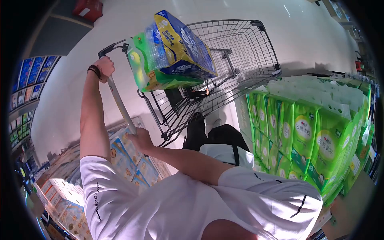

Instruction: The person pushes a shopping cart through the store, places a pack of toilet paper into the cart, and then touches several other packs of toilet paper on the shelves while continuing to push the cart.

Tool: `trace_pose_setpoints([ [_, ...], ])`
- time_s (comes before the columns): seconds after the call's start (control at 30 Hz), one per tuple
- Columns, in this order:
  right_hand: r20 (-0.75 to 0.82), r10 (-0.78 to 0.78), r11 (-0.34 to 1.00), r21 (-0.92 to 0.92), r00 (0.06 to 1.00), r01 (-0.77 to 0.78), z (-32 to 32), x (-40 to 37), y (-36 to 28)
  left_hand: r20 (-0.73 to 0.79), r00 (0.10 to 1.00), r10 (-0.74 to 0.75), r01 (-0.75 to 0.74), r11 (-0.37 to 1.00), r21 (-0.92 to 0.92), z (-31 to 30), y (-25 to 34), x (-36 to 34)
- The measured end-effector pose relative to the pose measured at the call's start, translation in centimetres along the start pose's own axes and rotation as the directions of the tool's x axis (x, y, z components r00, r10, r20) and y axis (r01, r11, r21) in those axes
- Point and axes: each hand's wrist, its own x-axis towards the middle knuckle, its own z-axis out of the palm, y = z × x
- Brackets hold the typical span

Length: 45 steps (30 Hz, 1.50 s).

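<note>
My left hand [105, 68], with a dark band at the wrist, is wrapped round the far end of a shopping cart's handle [120, 103]. Nearer my body, my right hand [140, 141] is closed on the other end of the same bar. The dark wire shopping cart [248, 44] stands turned to my right. Near its handle end sit a green tissue pack [140, 64] and, against it, a blue and yellow plastic-wrapped pack [188, 44]. A small dark item, hard to make out, lies below the packs.
Stacked green tissue packs [303, 128] stand close on my right. Boxes and packs with blue and white prints [136, 160] are piled at lower left. Shelves [34, 74] line the far left, near a red box [87, 10]. A person's dark-clothed legs [195, 134] show beside the cart.
</note>
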Motion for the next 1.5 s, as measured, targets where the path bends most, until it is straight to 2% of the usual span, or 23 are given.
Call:
trace_pose_setpoints([
  [0.03, -0.015, -0.027, 1.0, -0.008, 1.0, 0.026, -0.7, 0.8, -1.6, -0.008, 1.0, -0.012, 0.012, 1.0, 0.014, -0.8, -1.5, 0.9],
  [0.13, 0.01, 0.059, 0.998, 0.016, 0.998, -0.059, -3.4, 2.2, -5.2, -0.052, 0.998, -0.019, 0.021, 0.999, 0.03, -3.2, -4.1, 3.0],
  [0.23, -0.009, 0.045, 0.995, -0.088, 0.999, -0.045, -4.9, 3.8, -6.1, 0.043, 0.998, 0.048, -0.05, 0.998, 0.032, -4.9, -5.5, 5.4],
  [0.4, -0.046, 0.06, 0.993, -0.1, 0.997, -0.064, -10.1, 6.3, -9.5, -0.023, 0.996, 0.088, -0.086, 0.994, 0.069, -9.5, -8.9, 10.1],
  [0.47, 0.0, 0.128, 0.987, -0.095, 0.992, -0.127, -11.7, 6.5, -9.9, 0.001, 0.991, 0.132, -0.132, 0.99, 0.055, -9.5, -9.0, 11.8],
  [0.53, -0.039, 0.093, 0.989, -0.112, 0.995, -0.097, -14.4, 6.9, -10.3, -0.032, 0.991, 0.13, -0.129, 0.991, 0.029, -11.2, -9.2, 13.6],
  [0.67, 0.014, 0.127, 0.983, -0.134, 0.992, -0.124, -20.0, 6.9, -11.5, -0.085, 0.979, 0.186, -0.189, 0.982, -0.027, -14.4, -9.6, 17.0],
  [0.8, 0.002, 0.135, 0.981, -0.141, 0.991, -0.133, -24.7, 6.3, -14.6, 0.012, 0.98, 0.2, -0.2, 0.98, -0.009, -20.3, -10.3, 18.9],
  [0.97, 0.051, 0.131, 0.989, -0.08, 0.99, -0.127, -28.7, 5.3, -19.5, 0.042, 0.977, 0.208, -0.209, 0.978, 0.021, -25.4, -12.3, 19.8],
  [1.07, 0.068, 0.196, 0.978, 0.052, 0.978, -0.2, -31.3, 5.1, -23.7, 0.034, 0.969, 0.246, -0.247, 0.967, 0.055, -28.7, -15.0, 21.7],
  [1.17, 0.113, 0.207, 0.963, 0.153, 0.972, -0.222, -33.5, 6.0, -25.7, -0.006, 0.96, 0.279, -0.279, 0.959, 0.041, -31.3, -17.3, 23.6],
  [1.27, 0.062, 0.214, 0.959, 0.178, 0.975, -0.222, -36.6, 6.7, -27.8, -0.075, 0.952, 0.298, -0.294, 0.954, 0.06, -34.6, -18.9, 26.4],
  [1.4, -0.003, 0.247, 0.961, 0.13, 0.969, -0.244, -40.5, 7.5, -30.2, -0.157, 0.929, 0.336, -0.335, 0.942, 0.033, -38.7, -20.2, 29.8],
  [1.5, -0.089, 0.2, 0.976, 0.108, 0.976, -0.19, -43.8, 9.2, -29.6, -0.235, 0.903, 0.359, -0.36, 0.932, 0.042, -41.2, -20.6, 34.0],
])
